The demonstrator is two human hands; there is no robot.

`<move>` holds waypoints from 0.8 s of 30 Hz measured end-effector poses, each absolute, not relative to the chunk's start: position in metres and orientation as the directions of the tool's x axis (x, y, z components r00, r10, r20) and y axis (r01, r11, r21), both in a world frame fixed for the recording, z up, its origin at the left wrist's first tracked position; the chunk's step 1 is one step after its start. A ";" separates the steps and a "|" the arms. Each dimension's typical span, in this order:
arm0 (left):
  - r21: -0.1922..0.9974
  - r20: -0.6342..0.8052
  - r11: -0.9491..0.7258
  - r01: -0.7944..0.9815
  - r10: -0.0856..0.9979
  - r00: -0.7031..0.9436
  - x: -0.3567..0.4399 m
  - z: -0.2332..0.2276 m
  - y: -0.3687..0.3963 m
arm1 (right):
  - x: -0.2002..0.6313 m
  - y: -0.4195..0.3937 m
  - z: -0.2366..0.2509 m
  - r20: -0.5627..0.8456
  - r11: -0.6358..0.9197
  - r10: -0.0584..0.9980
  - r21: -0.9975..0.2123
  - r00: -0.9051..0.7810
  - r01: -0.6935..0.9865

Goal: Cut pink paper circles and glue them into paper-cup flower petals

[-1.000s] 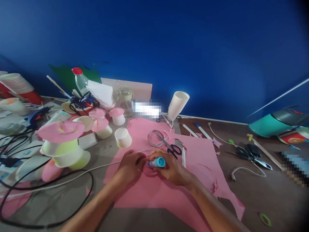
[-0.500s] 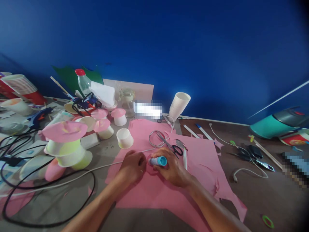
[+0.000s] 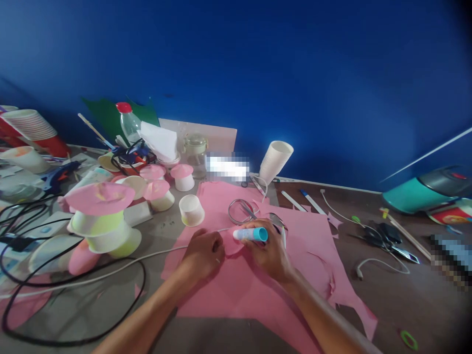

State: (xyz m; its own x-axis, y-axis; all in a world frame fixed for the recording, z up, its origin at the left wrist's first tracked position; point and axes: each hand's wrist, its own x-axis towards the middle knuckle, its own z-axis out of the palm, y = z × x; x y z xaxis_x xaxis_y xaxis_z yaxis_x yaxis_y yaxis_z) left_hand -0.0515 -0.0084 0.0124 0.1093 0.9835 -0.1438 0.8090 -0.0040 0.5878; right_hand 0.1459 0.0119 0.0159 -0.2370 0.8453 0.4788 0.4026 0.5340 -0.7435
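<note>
My right hand (image 3: pixel 272 253) is closed around a glue stick (image 3: pixel 250 234) with a white tip and a blue base, the tip pointing left. Under that tip lies a small rounded piece of pink paper (image 3: pixel 231 246). Its left edge is at my left hand (image 3: pixel 204 253), which is closed with the fingers curled on it. Both hands rest above a large pink paper sheet (image 3: pixel 221 300). Scissors (image 3: pixel 249 211) lie just beyond my right hand, their handles mostly hidden by it. A white paper cup (image 3: pixel 191 211) stands beyond my left hand.
Pink-topped paper cups (image 3: pixel 101 199) crowd the left, near a black cable (image 3: pixel 40 339). A white cable (image 3: pixel 155 255) runs to my left hand. Stacked white cups (image 3: pixel 275 162) lean at the blue wall. Markers (image 3: pixel 312 200), keys and a teal bottle (image 3: pixel 409 191) lie right.
My right hand has moved slightly right and up with the glue stick, baring more of its white tip and the paper piece. My left hand has hardly moved.
</note>
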 end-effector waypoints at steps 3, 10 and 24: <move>0.586 -0.132 -0.018 0.810 0.984 0.117 -0.051 0.012 -0.009 | 0.142 0.009 0.017 0.485 0.548 0.836 -0.755 -0.256 0.360; 0.551 -0.083 -0.091 0.830 0.983 0.163 -0.050 0.016 -0.010 | 0.135 0.004 0.011 0.461 0.609 0.786 -0.694 -0.413 0.384; 0.567 -0.097 -0.077 0.820 0.983 0.159 -0.047 0.021 -0.010 | 0.140 0.005 0.009 0.460 0.515 0.850 -0.627 -0.256 0.584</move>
State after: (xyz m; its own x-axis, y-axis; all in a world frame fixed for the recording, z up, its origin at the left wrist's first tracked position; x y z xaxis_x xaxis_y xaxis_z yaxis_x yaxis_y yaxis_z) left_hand -0.0475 -0.0098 0.0206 0.1591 0.9825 -0.0967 0.8200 -0.0770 0.5672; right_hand 0.1404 0.0045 0.0087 -0.2564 0.8504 0.4595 0.5844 0.5150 -0.6271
